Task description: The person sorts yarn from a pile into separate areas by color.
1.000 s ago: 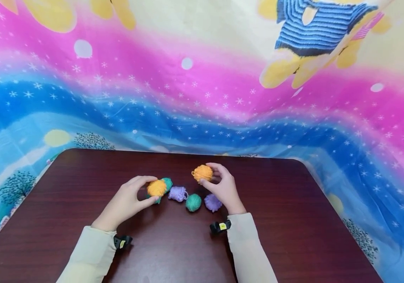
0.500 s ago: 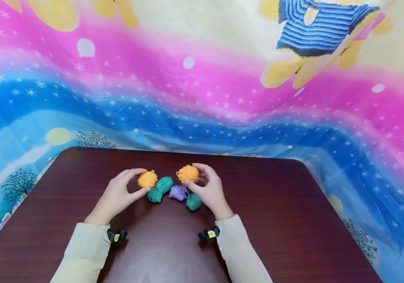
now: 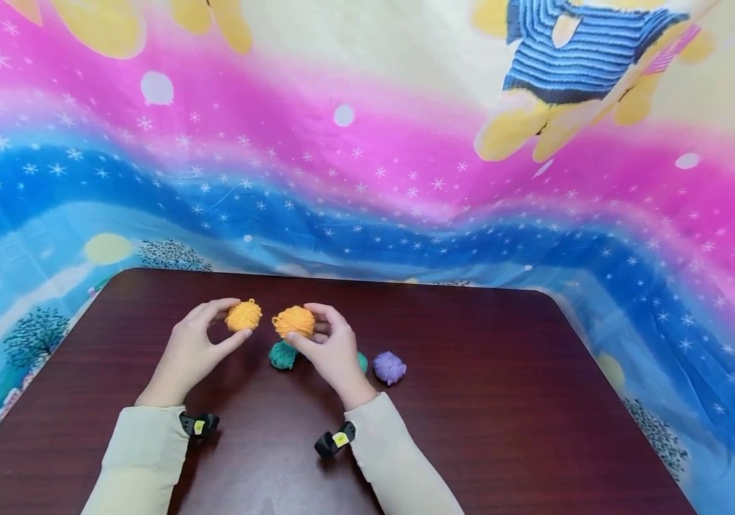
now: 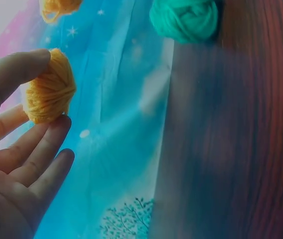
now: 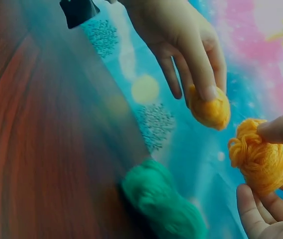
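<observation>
— What does each hand have?

— The left hand (image 3: 190, 350) pinches a small orange yarn ball (image 3: 243, 315) between thumb and fingertips, lifted above the dark wooden table (image 3: 535, 400). The right hand (image 3: 332, 350) does the same with a second orange yarn ball (image 3: 294, 322), thumb on one side and fingers curled round the other. The two balls sit just beside each other — near, but with a gap between them.

— Do the wrist views agree?

— Yes. From the left wrist, the thumb presses the top of its ball and the fingertips (image 4: 56, 127) hold it from below; the remaining fingers lie relaxed. From the right wrist, both orange balls show side by side, each clamped in its own hand.

— What lies on the table?

— A green yarn ball (image 3: 282, 355) lies below the raised pair, just left of the right hand. A purple yarn ball (image 3: 389, 367) lies to that hand's right, apart from it. A bright starry cloth (image 3: 406, 179) hangs behind the table.
</observation>
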Tool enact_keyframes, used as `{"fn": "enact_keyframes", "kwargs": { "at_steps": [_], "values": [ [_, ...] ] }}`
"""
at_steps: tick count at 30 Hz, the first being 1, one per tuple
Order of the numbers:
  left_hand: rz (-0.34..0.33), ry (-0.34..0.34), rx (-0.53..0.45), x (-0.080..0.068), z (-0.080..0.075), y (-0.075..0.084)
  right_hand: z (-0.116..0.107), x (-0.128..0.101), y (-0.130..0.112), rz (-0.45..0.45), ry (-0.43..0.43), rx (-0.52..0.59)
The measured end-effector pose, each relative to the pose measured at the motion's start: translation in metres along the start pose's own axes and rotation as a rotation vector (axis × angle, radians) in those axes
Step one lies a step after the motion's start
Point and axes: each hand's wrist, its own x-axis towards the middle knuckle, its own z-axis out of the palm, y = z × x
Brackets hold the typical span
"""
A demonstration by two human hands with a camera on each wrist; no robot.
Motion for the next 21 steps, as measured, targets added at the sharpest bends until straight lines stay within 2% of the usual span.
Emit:
{"fn": "enact_keyframes", "kwargs": {
  "at_steps": [8,14,21],
  "values": [
    [-0.075,0.002,-0.003,-0.003,-0.013,-0.014,0.035,0.007,-0.003,0.04,0.016,-0.031],
    [-0.146,-0.012,-0.005,-0.005,-0.024,-0.026,0.059,0.015,-0.006,0.089,0.034,0.012],
    [-0.219,-0.028,-0.001,-0.01,-0.036,-0.042,0.084,0.02,-0.005,0.156,0.0,0.032]
  ]
}}
